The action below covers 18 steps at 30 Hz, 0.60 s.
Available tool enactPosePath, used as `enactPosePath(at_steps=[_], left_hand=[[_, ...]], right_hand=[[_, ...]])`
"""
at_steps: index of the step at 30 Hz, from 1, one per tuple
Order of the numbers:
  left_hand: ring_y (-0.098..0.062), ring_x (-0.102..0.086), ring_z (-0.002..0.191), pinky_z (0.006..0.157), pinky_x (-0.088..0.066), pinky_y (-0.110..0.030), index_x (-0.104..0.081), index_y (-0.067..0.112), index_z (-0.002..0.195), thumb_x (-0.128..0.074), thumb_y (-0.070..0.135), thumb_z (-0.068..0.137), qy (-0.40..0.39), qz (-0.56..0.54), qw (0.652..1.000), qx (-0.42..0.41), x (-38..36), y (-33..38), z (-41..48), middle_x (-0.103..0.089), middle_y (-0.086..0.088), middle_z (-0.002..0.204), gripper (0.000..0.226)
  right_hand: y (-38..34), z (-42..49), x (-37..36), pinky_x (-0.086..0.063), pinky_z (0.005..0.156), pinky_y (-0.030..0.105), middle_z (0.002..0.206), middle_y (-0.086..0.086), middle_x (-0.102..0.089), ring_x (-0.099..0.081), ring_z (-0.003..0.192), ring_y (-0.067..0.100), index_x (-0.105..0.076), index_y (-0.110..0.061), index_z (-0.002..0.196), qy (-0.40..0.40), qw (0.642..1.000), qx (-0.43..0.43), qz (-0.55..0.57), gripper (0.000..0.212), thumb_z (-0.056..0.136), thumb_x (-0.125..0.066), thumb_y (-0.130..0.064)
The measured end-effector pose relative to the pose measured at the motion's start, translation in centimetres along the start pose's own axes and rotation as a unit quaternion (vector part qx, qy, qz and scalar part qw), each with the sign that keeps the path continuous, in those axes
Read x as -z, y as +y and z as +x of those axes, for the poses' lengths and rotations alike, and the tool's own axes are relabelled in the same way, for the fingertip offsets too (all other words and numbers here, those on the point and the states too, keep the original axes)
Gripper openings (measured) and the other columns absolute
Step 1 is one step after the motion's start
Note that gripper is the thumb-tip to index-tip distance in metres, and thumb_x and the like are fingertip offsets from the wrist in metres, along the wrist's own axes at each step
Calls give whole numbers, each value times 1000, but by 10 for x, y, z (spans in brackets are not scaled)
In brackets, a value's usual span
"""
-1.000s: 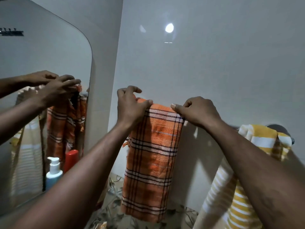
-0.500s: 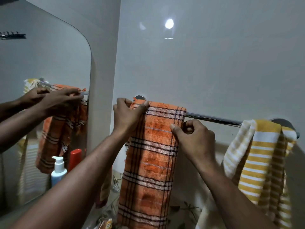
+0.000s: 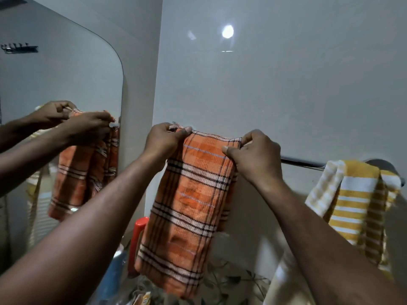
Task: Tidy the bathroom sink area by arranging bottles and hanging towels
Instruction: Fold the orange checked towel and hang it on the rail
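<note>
While both arms reach up toward the wall, left hand (image 3: 161,140) pinches the top left corner of the orange plaid woven towel (image 3: 189,205), thumb on the front, fingers curled behind the frayed edge. Right hand (image 3: 253,155) grips the top right corner, thumb flat on the front face, fingers curled over the top edge. Towel's top edge is taut between the two hands. The rest hangs straight down below them, lower end loose. Chrome towel bar (image 3: 301,162) shows just right of the right hand; whether the orange towel lies over it cannot be told. Yellow-and-white striped towel (image 3: 356,205) draped at the bar's far right end, well apart from the hands. Red plastic bottle (image 3: 137,234) stands behind the orange towel's left edge, with a blurred blue bottle (image 3: 112,274) beside it. Rounded wall mirror (image 3: 66,80) at left reflects hands and towel.
</note>
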<state>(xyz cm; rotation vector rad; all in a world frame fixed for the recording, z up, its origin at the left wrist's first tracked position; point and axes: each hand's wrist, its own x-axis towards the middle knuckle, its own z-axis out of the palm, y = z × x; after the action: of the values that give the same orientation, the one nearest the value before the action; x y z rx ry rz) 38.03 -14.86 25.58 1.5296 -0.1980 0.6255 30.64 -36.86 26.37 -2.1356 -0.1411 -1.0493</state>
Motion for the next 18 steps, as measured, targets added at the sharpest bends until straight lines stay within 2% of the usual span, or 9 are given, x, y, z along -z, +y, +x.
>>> enactPosePath(at_steps=[3,5,7,9,11,14,16,18], left_hand=[[-18,-72,94,82,-60,-38,-67,22,97,-87,55,75,52,121,991,-23,3,-2,0,-74,3,100,44],[-19,-70,101,88,-60,-40,-64,26,106,-82,60,77,43,123,991,-26,5,-6,-7,-72,3,109,49],[-23,-72,104,90,-62,-46,-60,32,115,-80,62,78,8,79,997,-14,7,-12,-15,-72,-2,115,52],[-31,-74,104,87,-63,-51,-56,37,123,-81,49,85,-39,9,999,-2,11,-19,-22,-72,-11,116,47],[-33,-75,103,84,-63,-51,-50,41,133,-81,29,91,-73,-43,996,8,15,-27,-27,-72,-16,113,54],[-26,-78,91,69,-61,-32,-41,33,142,-76,8,93,-85,-88,992,18,16,-30,-35,-76,-12,101,66],[-27,-78,88,64,-61,-31,-41,25,141,-75,2,91,-69,-103,992,19,13,-28,-34,-77,-14,99,65],[-32,-78,92,69,-64,-37,-41,20,139,-76,0,90,-56,-99,993,17,10,-23,-31,-76,-17,105,64]], right_hand=[[-7,2,5,-54,76,34,89,4,-69,-66,87,27,-56,-20,104,-30,997,12,-66,54,74,-91,-48],[-6,1,7,-57,78,36,90,6,-69,-68,88,29,-56,-21,108,-45,993,25,-103,56,74,-90,-51],[-6,-2,8,-60,78,40,93,8,-71,-69,90,32,-59,-22,107,-43,988,42,-141,54,75,-87,-54],[-8,-5,9,-60,78,41,95,9,-72,-69,92,35,-61,-22,108,-32,980,64,-188,51,78,-82,-59],[-12,-6,13,-55,77,38,99,9,-72,-68,96,36,-66,-22,110,-16,967,89,-240,48,84,-75,-62],[-16,-4,17,-49,80,37,110,5,-67,-62,108,33,-73,-22,110,3,945,159,-284,46,89,-69,-62],[-18,0,15,-47,91,40,117,2,-61,-55,117,28,-74,-23,114,-31,937,204,-283,45,89,-70,-60],[-20,5,12,-49,97,42,119,1,-65,-58,116,27,-73,-20,120,-92,931,213,-280,48,91,-69,-58]])
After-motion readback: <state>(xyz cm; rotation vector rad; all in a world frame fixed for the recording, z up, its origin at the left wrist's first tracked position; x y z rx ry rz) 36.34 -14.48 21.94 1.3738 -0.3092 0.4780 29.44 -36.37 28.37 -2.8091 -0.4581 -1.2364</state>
